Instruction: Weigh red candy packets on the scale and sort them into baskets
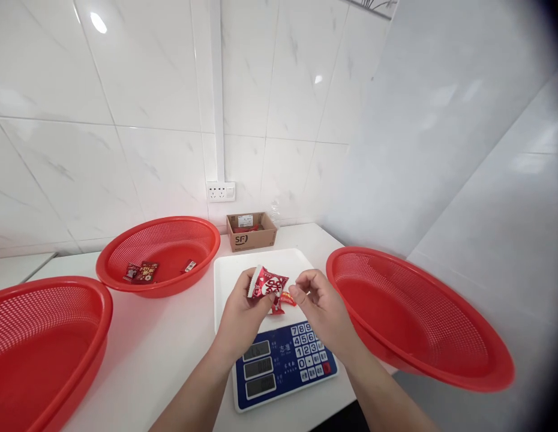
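My left hand (245, 306) grips a red-and-white snack packet (269, 283) with a serrated end, the thumb across its front. The packet is above the white weighing pan (231, 273) of an electronic scale. My right hand (318, 300) is just right of the packet, its fingers curled and thumb close to the index finger. Whether anything small sits between those fingertips is hidden. Below the held packet, another red-orange packet (288, 298) shows partly between my hands. The scale's blue panel (283, 360), with displays and number keys, lies under my wrists.
Red perforated baskets stand around: one right (418, 300), one near left (49, 360), and one back left (171, 234) holding several small packets (146, 272). A cardboard box (252, 240) with red items stands behind the scale, against the tiled wall (162, 156).
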A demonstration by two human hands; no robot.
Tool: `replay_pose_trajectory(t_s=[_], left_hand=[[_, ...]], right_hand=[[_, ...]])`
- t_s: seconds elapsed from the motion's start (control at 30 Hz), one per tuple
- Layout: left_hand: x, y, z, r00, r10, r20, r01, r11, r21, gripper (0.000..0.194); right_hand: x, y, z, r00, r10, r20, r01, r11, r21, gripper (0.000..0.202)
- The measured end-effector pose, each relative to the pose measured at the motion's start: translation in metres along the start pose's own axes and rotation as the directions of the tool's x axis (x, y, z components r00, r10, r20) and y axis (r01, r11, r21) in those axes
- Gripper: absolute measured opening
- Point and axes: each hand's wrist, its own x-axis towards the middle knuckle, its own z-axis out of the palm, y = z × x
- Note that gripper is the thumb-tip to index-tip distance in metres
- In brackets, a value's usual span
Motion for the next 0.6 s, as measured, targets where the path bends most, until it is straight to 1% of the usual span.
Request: replay_pose_trajectory(t_s=[0.03,0.07,0.13,0.2,0.3,0.37,0.47,0.53,0.6], left_hand=[[0.0,0.002,0.0,1.0,-0.028,0.003,0.028,0.996,-0.084,0.033],[0.0,0.003,0.0,0.999,-0.045,0.014,0.047,0.988,-0.145,0.034],[-0.001,0.004,0.0,0.997,-0.057,0.052,0.067,0.976,-0.208,0.035],[-0.002,0.005,0.001,0.992,-0.069,0.103,0.09,0.971,-0.22,0.034],[-0.002,0.005,0.0,0.984,-0.077,0.158,0.107,0.976,-0.188,0.031],[-0.001,0.005,-0.001,0.984,-0.068,0.167,0.093,0.985,-0.146,0.026],[0.001,0.003,-0.003,0.989,-0.053,0.136,0.065,0.994,-0.088,0.025],[0.002,0.002,-0.003,0.993,-0.044,0.109,0.054,0.994,-0.094,0.026],[0.002,0.002,-0.001,0.996,-0.034,0.083,0.044,0.991,-0.128,0.027]], right_hand=[[0.001,0.004,0.0,1.0,0.011,-0.015,-0.011,1.0,-0.006,0.027],[0.003,0.006,0.0,1.0,0.02,0.007,-0.02,1.0,-0.007,0.028],[0.004,0.007,0.001,0.993,0.039,0.112,-0.041,0.999,0.013,0.029],[0.004,0.003,0.002,0.981,0.054,0.186,-0.064,0.997,0.05,0.031],[0.005,-0.003,0.003,0.982,0.046,0.181,-0.064,0.993,0.095,0.031],[0.005,-0.005,0.003,0.984,0.039,0.172,-0.058,0.993,0.107,0.031],[0.006,-0.003,0.002,0.985,0.057,0.164,-0.076,0.991,0.113,0.031],[0.005,0.0,0.002,0.986,0.074,0.148,-0.089,0.991,0.099,0.031],[0.004,0.0,0.003,0.984,0.071,0.165,-0.084,0.994,0.073,0.032]])
